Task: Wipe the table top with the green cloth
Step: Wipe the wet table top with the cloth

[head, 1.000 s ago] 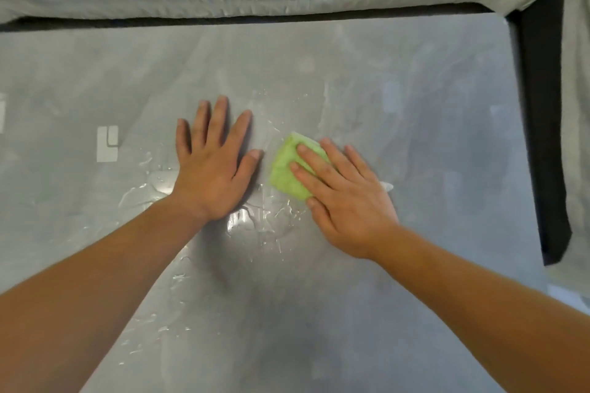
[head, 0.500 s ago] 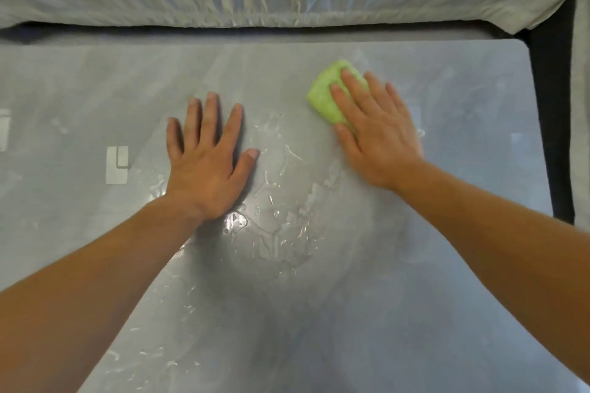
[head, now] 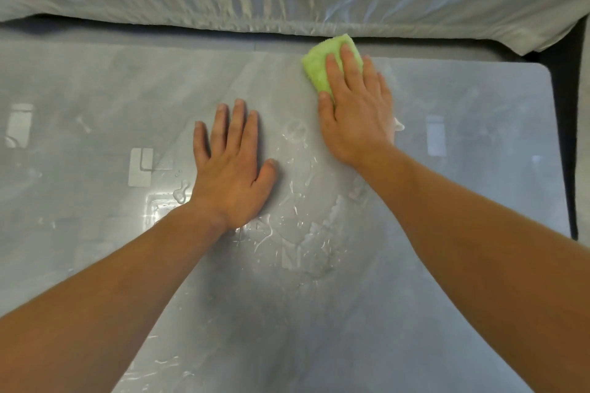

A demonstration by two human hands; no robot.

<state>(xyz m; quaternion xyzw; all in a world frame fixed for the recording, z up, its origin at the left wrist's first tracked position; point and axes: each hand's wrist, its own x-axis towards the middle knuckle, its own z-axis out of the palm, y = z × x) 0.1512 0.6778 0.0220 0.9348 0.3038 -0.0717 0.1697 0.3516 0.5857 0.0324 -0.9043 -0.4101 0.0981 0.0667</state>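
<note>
Green cloth (head: pixel 319 70) pressed flat under right hand (head: pixel 357 115).

The right hand (head: pixel 356 108) has pushed the green cloth (head: pixel 322 68) to the table's far edge.

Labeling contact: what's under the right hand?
The green cloth, pressed flat on the table top by the right hand. Its near part is covered; wetness beneath can't be seen.

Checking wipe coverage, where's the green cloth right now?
In the head view, the green cloth lies at the far edge of the table, right of centre, under the right hand.
</note>
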